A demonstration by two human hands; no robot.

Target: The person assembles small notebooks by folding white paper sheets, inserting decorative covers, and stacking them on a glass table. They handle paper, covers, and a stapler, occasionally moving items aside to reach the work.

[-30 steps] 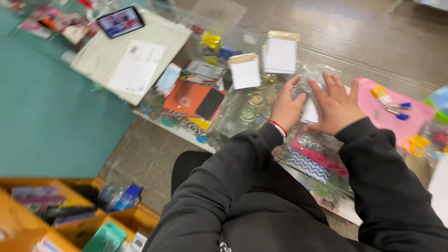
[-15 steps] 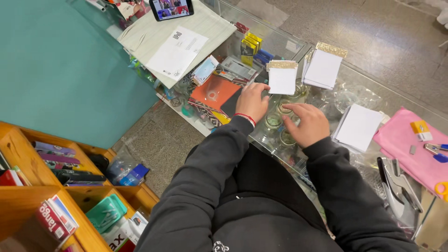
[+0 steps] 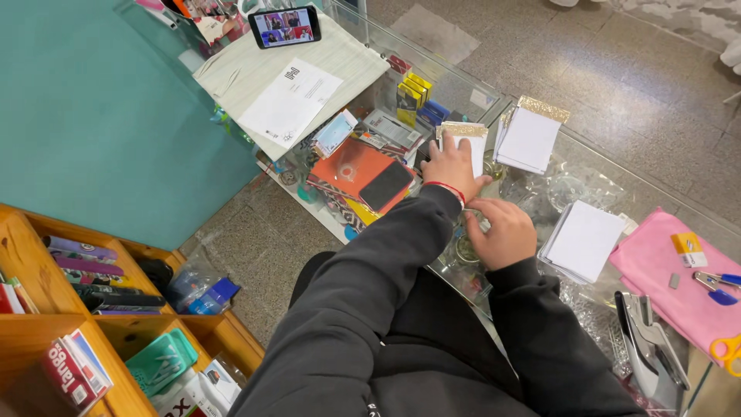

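My left hand (image 3: 451, 166) lies on a stack of white cards with a gold glitter top edge (image 3: 468, 133) on the glass counter (image 3: 494, 100), fingers wrapped over the stack. A red band circles that wrist. My right hand (image 3: 503, 232) sits just behind the left wrist, its fingers curled down onto the glass over small round items (image 3: 466, 249); what it holds is hidden. Both arms wear dark sleeves.
A second glitter-topped card stack (image 3: 532, 137) and a plain white stack (image 3: 584, 241) lie to the right. Further right are a pink cloth (image 3: 664, 266), a metal punch (image 3: 651, 347) and yellow scissors (image 3: 725, 351). A black phone (image 3: 386, 185) rests on an orange booklet; wooden shelves (image 3: 69, 324) stand lower left.
My left hand has reached forward onto the glitter-topped card stack. My right hand has drawn in close behind the left wrist. The view has shifted slightly.
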